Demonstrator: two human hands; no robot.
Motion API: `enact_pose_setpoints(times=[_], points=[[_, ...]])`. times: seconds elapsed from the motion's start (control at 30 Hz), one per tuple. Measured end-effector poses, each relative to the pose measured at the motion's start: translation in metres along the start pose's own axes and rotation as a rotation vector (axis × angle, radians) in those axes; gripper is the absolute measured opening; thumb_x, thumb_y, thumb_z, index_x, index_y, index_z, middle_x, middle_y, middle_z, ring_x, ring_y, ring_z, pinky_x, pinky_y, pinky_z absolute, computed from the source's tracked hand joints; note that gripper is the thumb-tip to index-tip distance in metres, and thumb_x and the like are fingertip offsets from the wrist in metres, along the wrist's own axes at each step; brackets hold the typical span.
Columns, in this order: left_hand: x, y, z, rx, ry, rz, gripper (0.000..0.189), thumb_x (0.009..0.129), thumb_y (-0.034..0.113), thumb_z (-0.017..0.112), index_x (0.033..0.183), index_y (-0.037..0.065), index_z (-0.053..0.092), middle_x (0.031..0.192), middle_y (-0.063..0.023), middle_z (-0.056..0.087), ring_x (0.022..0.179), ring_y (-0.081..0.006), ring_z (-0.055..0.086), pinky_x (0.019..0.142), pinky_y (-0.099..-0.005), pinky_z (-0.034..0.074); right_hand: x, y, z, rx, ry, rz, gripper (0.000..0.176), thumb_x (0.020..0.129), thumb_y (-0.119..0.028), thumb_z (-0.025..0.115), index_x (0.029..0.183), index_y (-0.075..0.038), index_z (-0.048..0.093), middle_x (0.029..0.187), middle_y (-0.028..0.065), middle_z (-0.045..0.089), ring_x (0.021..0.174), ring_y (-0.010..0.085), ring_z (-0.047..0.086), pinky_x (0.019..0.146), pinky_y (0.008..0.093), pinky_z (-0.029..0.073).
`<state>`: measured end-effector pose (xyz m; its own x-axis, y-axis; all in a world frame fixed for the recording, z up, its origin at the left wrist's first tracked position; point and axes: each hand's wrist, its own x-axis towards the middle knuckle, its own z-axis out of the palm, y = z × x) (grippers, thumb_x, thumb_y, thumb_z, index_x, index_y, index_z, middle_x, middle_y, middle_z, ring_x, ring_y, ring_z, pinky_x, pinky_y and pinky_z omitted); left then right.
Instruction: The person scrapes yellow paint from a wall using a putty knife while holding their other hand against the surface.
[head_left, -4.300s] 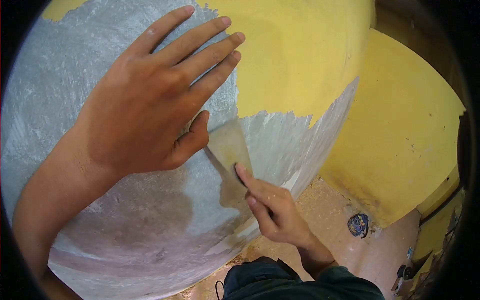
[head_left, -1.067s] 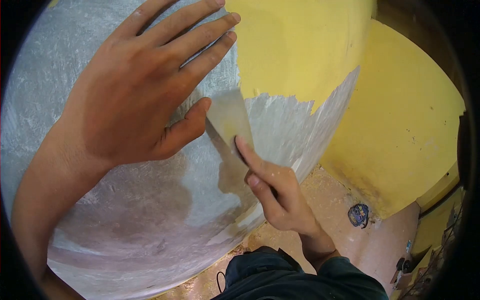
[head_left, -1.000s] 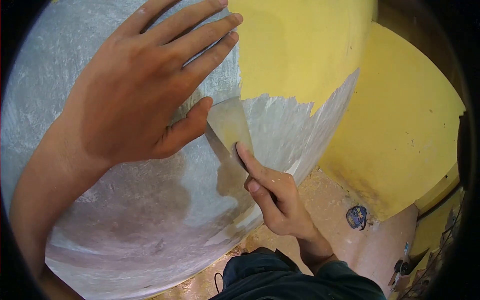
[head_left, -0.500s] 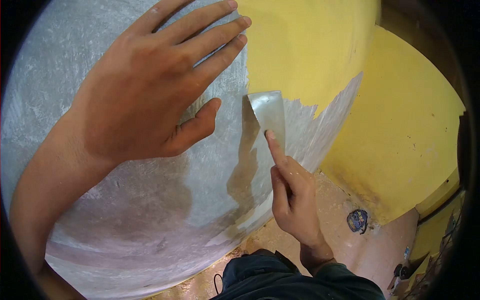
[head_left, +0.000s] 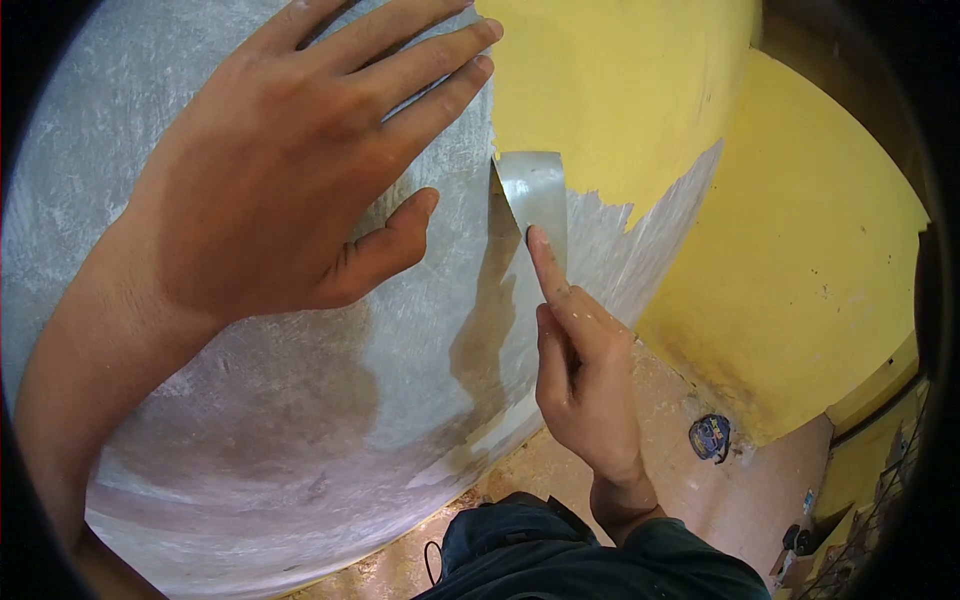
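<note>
Scraper (head_left: 535, 190): blade on wall (head_left: 250, 380), at yellow paint (head_left: 600, 90) edge.
Right hand (head_left: 585, 375): grips scraper, forefinger along blade.
Left hand (head_left: 290, 170): open, flat, left of scraper.

One left hand (head_left: 270, 190), one right hand (head_left: 585, 385), one scraper (head_left: 535, 195), one part-scraped wall (head_left: 300, 420), one blue object (head_left: 708, 437)

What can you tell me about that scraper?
The scraper has a thin, flat metal blade, grey and shiny, widening to a straight top edge. Its handle is hidden in the right hand, whose forefinger presses on the blade. It points up, edge against the wall where yellow paint meets bare grey surface. The left hand lies nearby, apart.
</note>
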<state>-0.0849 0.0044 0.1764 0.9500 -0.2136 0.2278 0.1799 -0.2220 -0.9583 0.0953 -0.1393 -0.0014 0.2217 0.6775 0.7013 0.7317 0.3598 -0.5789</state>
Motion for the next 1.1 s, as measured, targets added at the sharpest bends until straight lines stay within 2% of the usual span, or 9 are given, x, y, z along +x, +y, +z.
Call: enact_pose_setpoints(times=[0.03, 0.17, 0.27, 0.37, 0.43, 0.53, 0.93, 1.07, 1.1], points=[[0.0, 0.0, -0.001, -0.013, 0.003, 0.005, 0.068, 0.101, 0.051, 0.043, 0.135, -0.005, 0.062, 0.145, -0.0239, 0.057, 0.142, -0.0357, 0.048, 0.121, -0.0537, 0.034, 0.0, -0.001, 0.002, -0.004, 0.019, 0.014, 0.066, 0.095, 0.014, 0.049, 0.156, -0.011, 0.05, 0.072, 0.0111, 0.046, 0.063, 0.0191, 0.043, 0.063, 0.0305, 0.04], [0.004, 0.005, -0.005, -0.002, -0.078, -0.072, 0.069, 0.101, 0.051, 0.043, 0.136, -0.005, 0.061, 0.145, -0.0238, 0.057, 0.142, -0.036, 0.048, 0.12, -0.054, 0.035, -0.005, 0.002, 0.001, 0.045, 0.008, 0.014, 0.067, 0.094, 0.014, 0.049, 0.156, -0.011, 0.05, 0.072, 0.0115, 0.047, 0.062, 0.0193, 0.043, 0.063, 0.0303, 0.04], [0.0, -0.001, -0.002, -0.016, -0.026, 0.0, 0.069, 0.102, 0.052, 0.042, 0.137, -0.005, 0.061, 0.145, -0.0241, 0.057, 0.143, -0.0364, 0.047, 0.12, -0.0542, 0.035, 0.002, 0.004, -0.004, 0.007, 0.026, -0.04, 0.067, 0.094, 0.014, 0.049, 0.156, -0.011, 0.051, 0.072, 0.012, 0.047, 0.062, 0.0193, 0.043, 0.063, 0.0302, 0.041], [0.0, 0.003, -0.001, -0.031, 0.004, -0.019, 0.069, 0.103, 0.052, 0.041, 0.137, -0.005, 0.061, 0.145, -0.0247, 0.057, 0.143, -0.0367, 0.046, 0.12, -0.0543, 0.035, -0.001, 0.002, 0.0, 0.001, 0.017, -0.001, 0.067, 0.094, 0.014, 0.049, 0.156, -0.011, 0.05, 0.072, 0.0124, 0.047, 0.062, 0.0203, 0.044, 0.063, 0.0307, 0.041], [0.004, 0.007, -0.008, -0.037, -0.079, -0.076, 0.069, 0.103, 0.051, 0.041, 0.137, -0.005, 0.061, 0.144, -0.0256, 0.057, 0.143, -0.0367, 0.046, 0.12, -0.0543, 0.035, -0.001, 0.0, 0.005, 0.008, 0.036, 0.005, 0.068, 0.094, 0.014, 0.049, 0.157, -0.011, 0.049, 0.072, 0.0128, 0.047, 0.062, 0.0212, 0.045, 0.064, 0.0312, 0.042], [-0.001, 0.001, 0.0, -0.006, 0.015, 0.005, 0.069, 0.103, 0.051, 0.041, 0.137, -0.006, 0.06, 0.144, -0.0261, 0.057, 0.143, -0.0372, 0.047, 0.12, -0.0544, 0.036, 0.005, 0.002, 0.002, -0.041, 0.041, -0.037, 0.07, 0.093, 0.014, 0.05, 0.158, -0.011, 0.047, 0.073, 0.0133, 0.048, 0.062, 0.0227, 0.046, 0.063, 0.0319, 0.043], [-0.002, 0.002, 0.001, 0.005, 0.028, 0.0, 0.069, 0.104, 0.052, 0.041, 0.135, -0.006, 0.062, 0.142, -0.0249, 0.059, 0.141, -0.0373, 0.05, 0.119, -0.0532, 0.037, -0.002, 0.001, 0.01, -0.07, 0.029, -0.007, 0.072, 0.093, 0.013, 0.051, 0.161, -0.011, 0.042, 0.073, 0.0145, 0.048, 0.062, 0.0267, 0.048, 0.064, 0.0353, 0.044], [-0.001, 0.002, 0.002, 0.017, 0.077, 0.001, 0.069, 0.104, 0.052, 0.04, 0.134, -0.006, 0.062, 0.141, -0.0247, 0.059, 0.141, -0.0375, 0.05, 0.119, -0.0536, 0.037, 0.01, 0.001, 0.008, -0.117, 0.079, -0.071, 0.073, 0.093, 0.013, 0.051, 0.162, -0.011, 0.041, 0.073, 0.0149, 0.048, 0.062, 0.0269, 0.048, 0.064, 0.0348, 0.044], [0.001, 0.005, -0.003, -0.014, 0.021, -0.032, 0.069, 0.104, 0.052, 0.04, 0.134, -0.006, 0.062, 0.141, -0.0247, 0.059, 0.141, -0.0375, 0.049, 0.119, -0.0537, 0.037, 0.005, 0.001, 0.01, -0.126, 0.048, -0.046, 0.073, 0.093, 0.013, 0.051, 0.162, -0.011, 0.041, 0.074, 0.015, 0.049, 0.062, 0.0267, 0.048, 0.064, 0.0346, 0.044]])
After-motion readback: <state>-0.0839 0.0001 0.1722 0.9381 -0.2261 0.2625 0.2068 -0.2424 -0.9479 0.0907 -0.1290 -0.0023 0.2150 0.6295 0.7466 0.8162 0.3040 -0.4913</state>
